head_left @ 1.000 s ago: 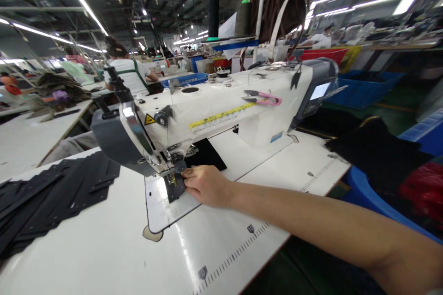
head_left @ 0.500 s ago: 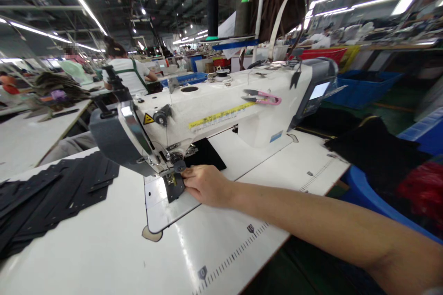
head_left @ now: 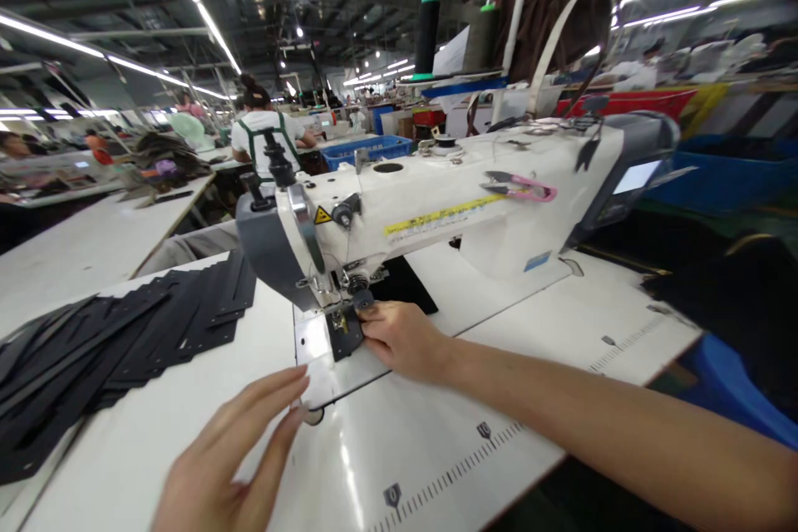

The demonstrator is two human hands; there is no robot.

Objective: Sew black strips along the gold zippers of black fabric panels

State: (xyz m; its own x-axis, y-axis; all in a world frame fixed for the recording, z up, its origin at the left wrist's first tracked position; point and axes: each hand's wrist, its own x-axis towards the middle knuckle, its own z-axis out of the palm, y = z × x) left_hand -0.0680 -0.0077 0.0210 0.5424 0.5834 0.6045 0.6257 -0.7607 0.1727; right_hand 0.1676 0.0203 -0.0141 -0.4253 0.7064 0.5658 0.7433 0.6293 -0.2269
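The bottom edge cuts off my left hand (head_left: 218, 457) at the wrist. My right hand (head_left: 408, 342) partly hides the black fabric (head_left: 408, 283); the left edge crops my dark strips (head_left: 125, 341).

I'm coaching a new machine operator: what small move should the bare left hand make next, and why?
Probably ease the left hand forward to steady the small flat black piece under the white sewing machine: that hand's fingers look empty and short of the piece, which only the right hand touches.
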